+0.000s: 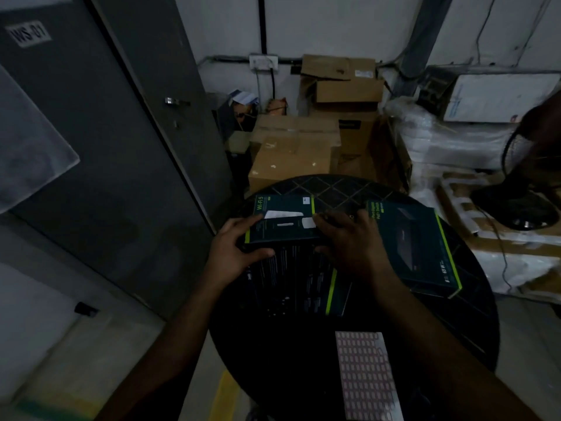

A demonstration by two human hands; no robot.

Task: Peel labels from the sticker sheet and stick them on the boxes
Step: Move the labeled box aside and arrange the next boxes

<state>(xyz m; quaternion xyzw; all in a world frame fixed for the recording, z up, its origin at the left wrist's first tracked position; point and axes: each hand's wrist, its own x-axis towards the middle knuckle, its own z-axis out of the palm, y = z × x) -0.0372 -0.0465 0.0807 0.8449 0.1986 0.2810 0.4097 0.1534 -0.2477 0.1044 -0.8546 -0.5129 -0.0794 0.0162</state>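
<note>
A small dark Wi-Fi box (283,220) with green trim sits on top of a larger dark box (299,282) on the round black table (473,338). My left hand (239,250) grips the small box at its left near corner, thumb curled under the front edge. My right hand (346,241) holds its right end, fingers spread over the top beside a white label (309,222). A second dark box (422,247) lies to the right. The pink sticker sheet (365,375) lies flat near the table's front edge.
Brown cardboard cartons (291,153) are stacked on the floor behind the table. A grey metal door (100,123) stands at the left. White wrapped bundles (449,147) and a black fan (522,183) fill the right side.
</note>
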